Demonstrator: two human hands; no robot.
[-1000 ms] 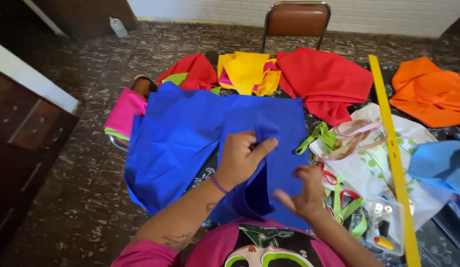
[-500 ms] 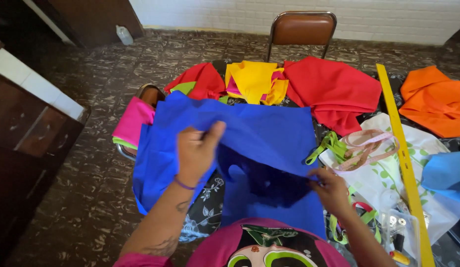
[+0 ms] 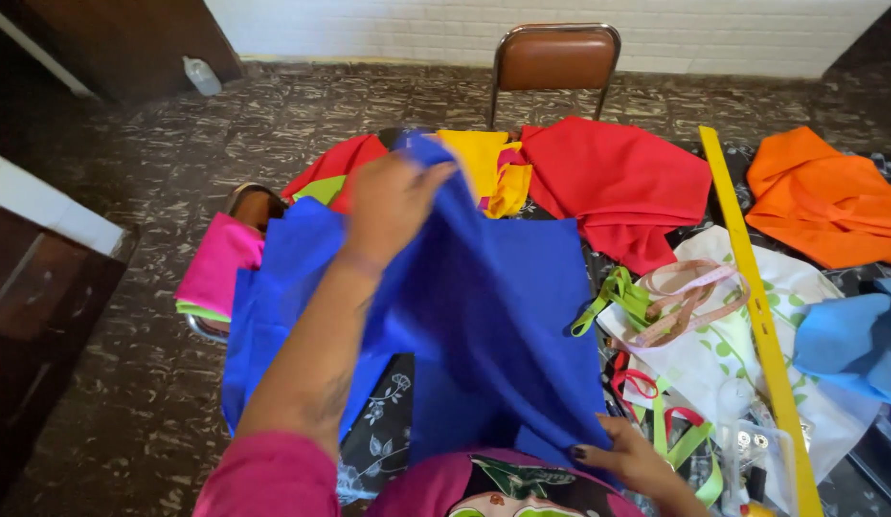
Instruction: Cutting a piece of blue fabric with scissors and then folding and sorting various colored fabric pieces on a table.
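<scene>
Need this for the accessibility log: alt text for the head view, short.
A person's left hand lifts a fold of blue fabric while the right hand pins its near edge on a table. Red, yellow, orange and pink cloths, a yellow ruler and a brown chair surround it.

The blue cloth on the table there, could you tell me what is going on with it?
A person holds the blue cloth in both hands. The left hand lifts its far part up off the table; the right hand grips its near edge. Red cloth, orange cloth and a yellow ruler lie around it.
</scene>
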